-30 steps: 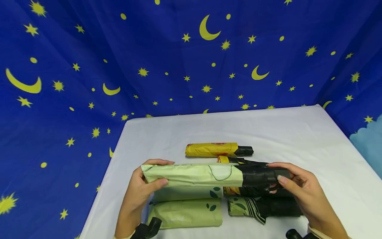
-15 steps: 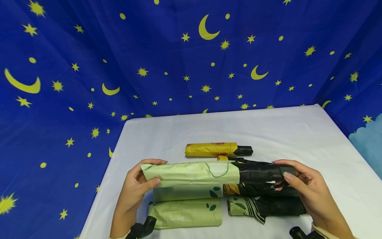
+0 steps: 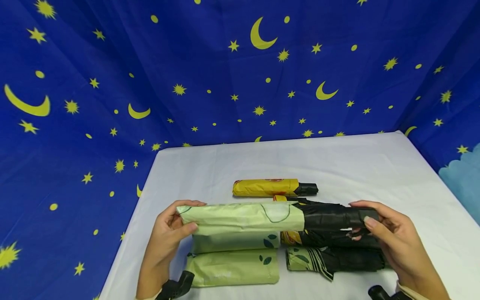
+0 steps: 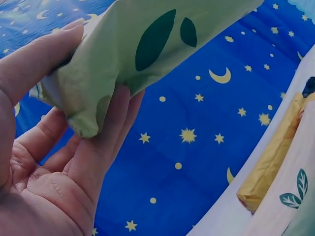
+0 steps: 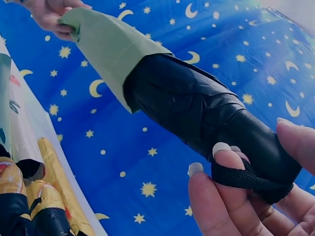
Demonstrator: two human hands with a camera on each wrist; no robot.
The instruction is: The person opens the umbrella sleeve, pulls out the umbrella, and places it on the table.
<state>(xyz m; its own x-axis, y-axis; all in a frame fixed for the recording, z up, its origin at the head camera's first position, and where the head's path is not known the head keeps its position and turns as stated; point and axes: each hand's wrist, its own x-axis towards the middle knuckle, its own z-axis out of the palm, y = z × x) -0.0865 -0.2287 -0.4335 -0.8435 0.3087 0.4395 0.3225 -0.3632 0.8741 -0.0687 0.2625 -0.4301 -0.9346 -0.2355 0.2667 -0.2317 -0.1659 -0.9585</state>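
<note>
Both hands hold a folded umbrella (image 3: 326,217) level above the others, its near part black and the rest inside a pale green sleeve (image 3: 240,217). At the sleeve's far-left end, my left hand (image 3: 161,237) pinches the fabric between thumb and fingers; dark leaf prints (image 4: 155,40) show there in the left wrist view. My right hand (image 3: 397,237) grips the black handle end (image 5: 266,147), thumb on one side. A black wrist strap (image 5: 241,177) loops over its fingers in the right wrist view. The umbrella's covered part is hidden inside the sleeve.
A yellow umbrella (image 3: 266,188) with a black end lies at the back of the white table (image 3: 198,166). Below the hands lie a green sleeve (image 3: 236,266), another pale sleeve (image 3: 232,242), and a green-and-black umbrella (image 3: 348,259). A starry blue curtain (image 3: 210,50) hangs behind.
My right hand has moved right with the handle, and my left hand slightly left. More of the black umbrella shows beyond the sleeve's mouth.
</note>
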